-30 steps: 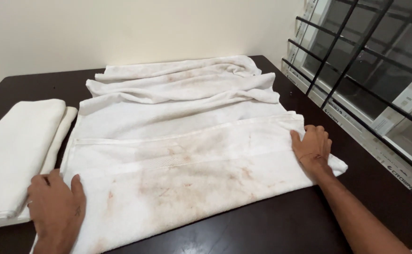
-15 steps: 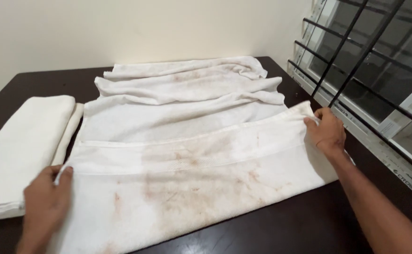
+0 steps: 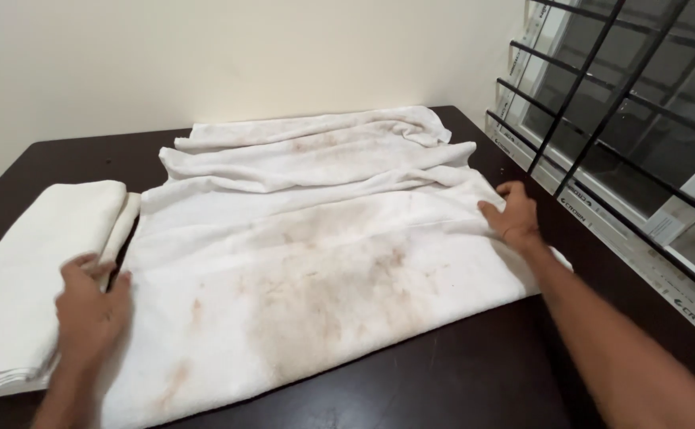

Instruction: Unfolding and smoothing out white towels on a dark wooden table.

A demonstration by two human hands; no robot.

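Pressing down on both ends, we had the big stained white towel (image 3: 316,270) spread across the dark wooden table (image 3: 459,381), w/ its long axis running left to right between our hands. Our left hand (image 3: 89,310) lay flat w/ fingers spread on the towel's left edge, right beside the folded white towel (image 3: 38,270) that sat just left of it; whether the fingers pinched any cloth we couldn't tell, as the hand was blurred. Our right hand (image 3: 513,216) was open and flat, palm down, at the right edge where a fold line crossed the cloth, holding nothing. The towel lay directly ahead of us and between both arms, so neither hand was nearer than the other: each sat on its own end. The near half was smooth, w/ brownish stains in the middle; the far half was bunched in loose ridges toward the back. Behind the table stood a plain cream wall (image 3: 244,63), and on the right a window w/ black bars (image 3: 602,87) ran close to the table's edge.
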